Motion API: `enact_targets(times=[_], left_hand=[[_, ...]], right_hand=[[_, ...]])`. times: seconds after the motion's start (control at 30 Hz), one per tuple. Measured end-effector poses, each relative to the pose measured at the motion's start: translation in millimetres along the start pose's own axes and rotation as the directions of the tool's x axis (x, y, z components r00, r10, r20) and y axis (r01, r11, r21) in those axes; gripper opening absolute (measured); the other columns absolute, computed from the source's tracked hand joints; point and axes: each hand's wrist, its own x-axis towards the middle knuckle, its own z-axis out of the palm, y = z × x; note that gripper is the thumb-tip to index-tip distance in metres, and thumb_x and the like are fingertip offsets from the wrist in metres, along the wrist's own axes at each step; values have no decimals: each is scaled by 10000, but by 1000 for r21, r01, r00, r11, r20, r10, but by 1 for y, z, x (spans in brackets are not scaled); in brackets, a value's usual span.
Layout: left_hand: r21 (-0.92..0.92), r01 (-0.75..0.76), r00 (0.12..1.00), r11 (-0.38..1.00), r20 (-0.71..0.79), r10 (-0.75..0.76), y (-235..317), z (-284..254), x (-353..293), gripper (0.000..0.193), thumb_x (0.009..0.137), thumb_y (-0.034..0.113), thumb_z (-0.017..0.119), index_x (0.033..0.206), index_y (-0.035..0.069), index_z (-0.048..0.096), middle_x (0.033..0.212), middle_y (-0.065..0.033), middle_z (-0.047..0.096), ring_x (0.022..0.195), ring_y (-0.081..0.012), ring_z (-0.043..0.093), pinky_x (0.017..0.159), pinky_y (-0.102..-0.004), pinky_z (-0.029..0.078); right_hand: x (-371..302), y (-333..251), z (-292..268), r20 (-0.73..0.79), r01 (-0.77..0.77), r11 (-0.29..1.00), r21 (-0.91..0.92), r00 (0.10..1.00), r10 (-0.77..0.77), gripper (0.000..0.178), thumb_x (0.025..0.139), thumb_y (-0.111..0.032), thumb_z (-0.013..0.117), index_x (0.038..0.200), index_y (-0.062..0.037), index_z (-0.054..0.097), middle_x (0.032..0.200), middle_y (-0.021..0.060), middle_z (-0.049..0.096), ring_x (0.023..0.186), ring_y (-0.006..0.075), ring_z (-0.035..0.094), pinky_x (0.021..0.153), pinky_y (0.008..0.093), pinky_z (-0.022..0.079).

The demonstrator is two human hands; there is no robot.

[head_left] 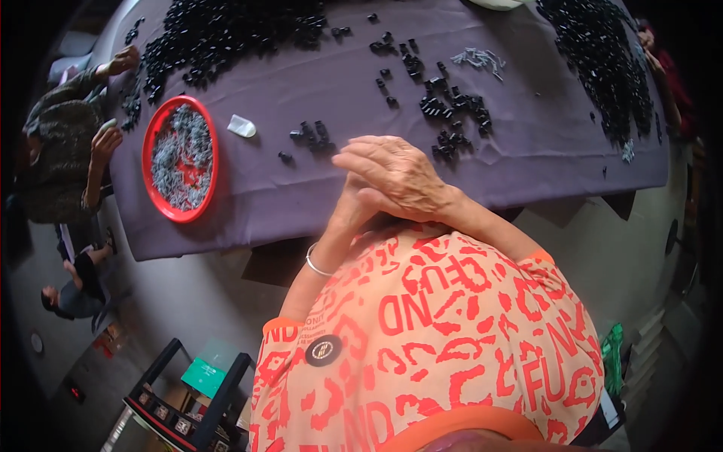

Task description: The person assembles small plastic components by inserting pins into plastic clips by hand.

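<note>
Grey-purple cloth covers the table [279,203], the broadest thing here. At its left edge sits a co-worker [64,166], a small pale object in one hand. A large heap of black pieces [226,34] spreads over the far left, and a long black pile [602,60] runs down the right side. Between them lie scattered black pieces [435,110]. A red tray [184,216] on the left holds small grey pieces [181,143].

The person's right hand [403,173] rests across the left hand [352,194] at the near edge, its fingers straight and together, thumb apart below them. The left is mostly covered; I cannot tell how its fingers stand or whether either palm hides anything. Beyond the scatter is a little grey heap [482,59]. A small black cluster [321,134] lies just beside the right fingertips, and a white piece [242,126] near the tray.
</note>
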Motion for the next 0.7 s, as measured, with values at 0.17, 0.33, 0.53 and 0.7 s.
enact_targets(times=[0.17,0.33,0.53,0.7], left_hand=[[32,26,1000,999,-16,-26,-2,9,-2,211,791,78,612,980,-13,604,878,-103,623,821,-219,637,687,-302,504],[86,34,998,996,-58,-29,5,15,0,196,801,80,602,971,-17,607,868,-105,631,799,-216,644,679,-302,507],[184,-22,994,983,-105,41,13,9,12,183,812,82,592,962,-21,611,859,-108,640,778,-212,650,672,-302,510],[-45,440,891,897,-105,-443,39,2,12,170,812,59,578,955,-10,639,759,-129,663,632,-161,649,606,-309,507]], right_hand=[[-3,6,10,51,-39,999,-6,998,40,484,864,-432,515,1223,-110,553,1161,111,607,1132,283,549,987,424,407],[-7,13,11,58,-64,996,58,996,61,530,884,-507,476,1247,-125,538,1177,111,601,1149,283,537,1023,446,367],[-7,19,-1,17,-22,995,100,1000,21,447,834,-368,581,1165,-68,570,1128,126,606,1108,315,551,971,441,416],[-15,62,-59,-308,-229,962,-150,935,174,196,719,-25,681,910,-59,653,889,86,617,865,260,569,806,358,463]])
